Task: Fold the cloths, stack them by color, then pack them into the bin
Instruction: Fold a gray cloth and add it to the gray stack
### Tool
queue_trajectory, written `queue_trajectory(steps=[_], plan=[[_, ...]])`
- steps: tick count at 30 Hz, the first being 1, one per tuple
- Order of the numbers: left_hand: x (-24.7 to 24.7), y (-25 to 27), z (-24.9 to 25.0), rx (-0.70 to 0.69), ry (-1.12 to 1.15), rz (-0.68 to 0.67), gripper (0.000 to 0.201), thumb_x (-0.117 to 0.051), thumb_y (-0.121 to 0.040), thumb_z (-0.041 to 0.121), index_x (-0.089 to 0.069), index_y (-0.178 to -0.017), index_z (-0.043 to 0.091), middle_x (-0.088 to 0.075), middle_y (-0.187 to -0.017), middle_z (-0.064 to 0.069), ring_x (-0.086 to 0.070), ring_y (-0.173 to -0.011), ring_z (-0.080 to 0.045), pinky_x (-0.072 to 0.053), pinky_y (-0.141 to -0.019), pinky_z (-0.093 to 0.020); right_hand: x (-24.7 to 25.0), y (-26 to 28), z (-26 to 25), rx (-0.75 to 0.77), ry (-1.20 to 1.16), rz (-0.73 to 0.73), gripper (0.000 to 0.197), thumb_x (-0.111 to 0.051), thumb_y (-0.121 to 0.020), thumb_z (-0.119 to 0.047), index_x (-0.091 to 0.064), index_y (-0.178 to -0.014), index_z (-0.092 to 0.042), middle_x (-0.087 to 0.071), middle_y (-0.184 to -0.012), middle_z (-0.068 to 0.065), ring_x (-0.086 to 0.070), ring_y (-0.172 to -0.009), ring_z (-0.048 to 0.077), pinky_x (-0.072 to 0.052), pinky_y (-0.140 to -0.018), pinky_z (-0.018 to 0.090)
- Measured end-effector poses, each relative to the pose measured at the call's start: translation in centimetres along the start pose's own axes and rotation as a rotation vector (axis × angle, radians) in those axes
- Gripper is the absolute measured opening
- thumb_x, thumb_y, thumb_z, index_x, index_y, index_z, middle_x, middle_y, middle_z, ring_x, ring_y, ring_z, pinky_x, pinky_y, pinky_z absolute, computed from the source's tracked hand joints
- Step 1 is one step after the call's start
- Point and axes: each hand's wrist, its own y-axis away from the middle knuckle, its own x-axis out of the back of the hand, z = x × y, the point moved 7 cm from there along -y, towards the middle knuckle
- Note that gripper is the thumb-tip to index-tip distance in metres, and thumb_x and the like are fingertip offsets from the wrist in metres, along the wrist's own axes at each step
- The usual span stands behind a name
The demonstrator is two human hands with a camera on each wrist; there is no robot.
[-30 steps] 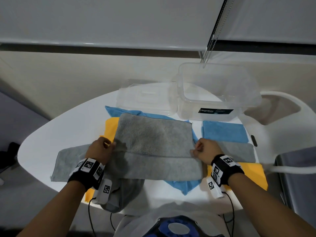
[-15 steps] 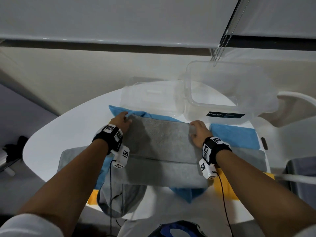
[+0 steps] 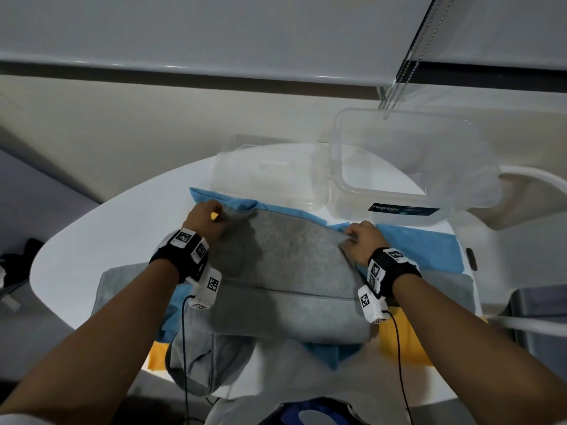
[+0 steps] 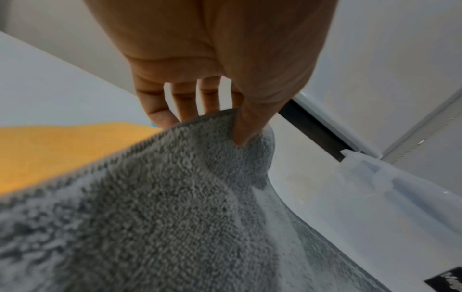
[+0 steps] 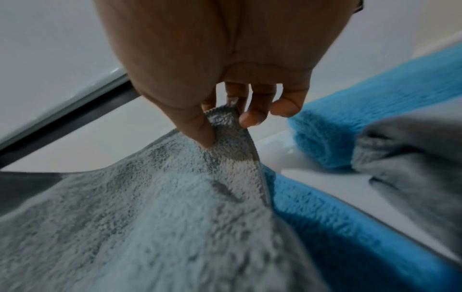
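grey cloth (image 3: 285, 256): soft, light, likely limp | left hand (image 3: 204, 222), right hand (image 3: 363, 239) pinch its far corners | near table (image 3: 92, 237) far edge

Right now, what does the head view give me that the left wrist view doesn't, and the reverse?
Head view only: the right hand pinching the far right corner of the gray cloth, the open clear bin and a folded blue cloth to the right. Left wrist view only: the left hand's thumb pressed into the cloth corner. Both show the left hand holding the gray cloth.
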Motion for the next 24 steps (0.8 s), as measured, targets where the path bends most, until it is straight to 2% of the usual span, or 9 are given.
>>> queue_trajectory(steps=[3,7,10,13,15,16,20,22,24], plan=[[0.9,1.9,-0.5,-0.051,0.075,-0.024,0.014,-0.061,-0.084,0.017,-0.059,-0.091,0.030,-0.065,-0.101,0.000,-0.062,-0.090,-0.021,-0.048,-0.081,-0.033,1.6,1.8,0.4,0.068,-0.076,0.101,0.016,-0.064,-0.082,-0.007,-0.069,-0.096,-0.013,-0.052,-0.095,-0.002,-0.059,-0.094,0.026,-0.039,-0.085,0.022],[2.1,4.0,-2.6,-0.103,0.103,0.038,0.021,-0.067,-0.080,0.003,-0.061,-0.081,0.023,-0.062,-0.104,-0.001,-0.062,-0.089,-0.019,-0.041,-0.080,-0.029,2.4,4.6,1.3,0.105,-0.141,0.115,0.022,-0.066,-0.077,0.000,-0.068,-0.081,-0.022,-0.066,-0.087,0.000,-0.063,-0.083,0.022,-0.048,-0.078,0.028],[2.0,5.5,-4.1,-0.143,0.098,0.044,0.035,-0.074,-0.074,-0.004,-0.057,-0.073,0.027,-0.058,-0.099,-0.006,-0.062,-0.084,-0.026,-0.046,-0.081,-0.034,2.1,6.7,1.4,0.130,-0.160,0.074,0.024,-0.071,-0.078,-0.003,-0.066,-0.078,-0.027,-0.068,-0.085,-0.002,-0.062,-0.081,0.017,-0.050,-0.077,0.028],[1.4,6.3,-5.5,-0.094,0.014,0.001,0.029,-0.074,-0.071,-0.002,-0.060,-0.074,0.023,-0.058,-0.098,-0.008,-0.060,-0.074,-0.024,-0.045,-0.071,-0.030,1.5,8.3,1.0,0.169,-0.128,0.058,0.029,-0.074,-0.076,-0.004,-0.063,-0.074,-0.031,-0.066,-0.082,-0.002,-0.061,-0.077,0.015,-0.045,-0.070,0.019],[0.9,6.8,-6.2,-0.054,-0.040,-0.031,0.027,-0.071,-0.070,-0.002,-0.062,-0.072,0.024,-0.059,-0.095,-0.009,-0.058,-0.066,-0.021,-0.041,-0.062,-0.025,0.7,9.0,0.6,0.222,-0.094,0.040,0.039,-0.073,-0.070,0.002,-0.061,-0.070,-0.035,-0.065,-0.079,-0.001,-0.061,-0.075,0.016,-0.045,-0.069,0.020],[0.8,7.1,-6.5,-0.037,-0.045,-0.041,0.028,-0.070,-0.070,-0.002,-0.062,-0.072,0.024,-0.060,-0.093,-0.009,-0.059,-0.067,-0.022,-0.040,-0.060,-0.025,0.4,9.2,0.7,0.234,-0.077,0.030,0.040,-0.072,-0.067,0.004,-0.062,-0.069,-0.034,-0.064,-0.077,-0.004,-0.061,-0.074,0.014,-0.044,-0.069,0.020],[0.3,8.2,-7.6,0.023,-0.014,-0.045,0.028,-0.065,-0.075,0.000,-0.062,-0.076,0.027,-0.068,-0.089,-0.007,-0.062,-0.082,-0.028,-0.041,-0.070,-0.026,-0.4,10.4,0.6,0.233,-0.051,-0.025,0.027,-0.075,-0.067,0.003,-0.070,-0.071,-0.024,-0.056,-0.074,-0.019,-0.050,-0.072,-0.012,-0.036,-0.068,0.007],[-0.2,8.7,-7.7,0.025,-0.036,-0.081,0.026,-0.061,-0.079,0.002,-0.065,-0.080,0.028,-0.069,-0.095,-0.008,-0.062,-0.092,-0.030,-0.042,-0.076,-0.029,-0.8,11.1,0.8,0.225,-0.056,-0.053,0.019,-0.075,-0.071,0.002,-0.074,-0.082,-0.013,-0.054,-0.078,-0.020,-0.049,-0.071,-0.011,-0.036,-0.068,0.006],[-0.6,9.2,-7.8,0.047,-0.053,-0.098,0.024,-0.057,-0.082,0.004,-0.070,-0.084,0.025,-0.069,-0.100,-0.008,-0.061,-0.099,-0.031,-0.043,-0.081,-0.030,-1.3,11.7,1.2,0.201,-0.090,-0.081,0.019,-0.073,-0.074,0.002,-0.074,-0.086,-0.012,-0.057,-0.082,-0.020,-0.053,-0.069,-0.007,-0.038,-0.068,0.003]])
